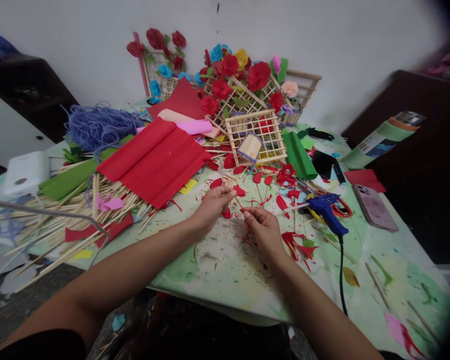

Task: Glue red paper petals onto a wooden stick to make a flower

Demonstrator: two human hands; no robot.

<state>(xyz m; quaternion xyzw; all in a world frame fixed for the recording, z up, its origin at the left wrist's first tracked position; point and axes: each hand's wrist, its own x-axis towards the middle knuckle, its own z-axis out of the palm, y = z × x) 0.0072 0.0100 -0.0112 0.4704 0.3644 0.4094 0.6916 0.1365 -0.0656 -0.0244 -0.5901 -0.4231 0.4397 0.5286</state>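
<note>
Your left hand (212, 202) and right hand (263, 228) meet over the table (225, 260), fingers pinched shut on a small red petal (240, 208) between them, held low so loose petals (258, 177) just beyond and the glue gun (327, 209) to your right are near.

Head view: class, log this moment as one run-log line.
left hand: on red paper petal | right hand: pinching thin stick | blue glue gun: lying on table, untouched
</note>
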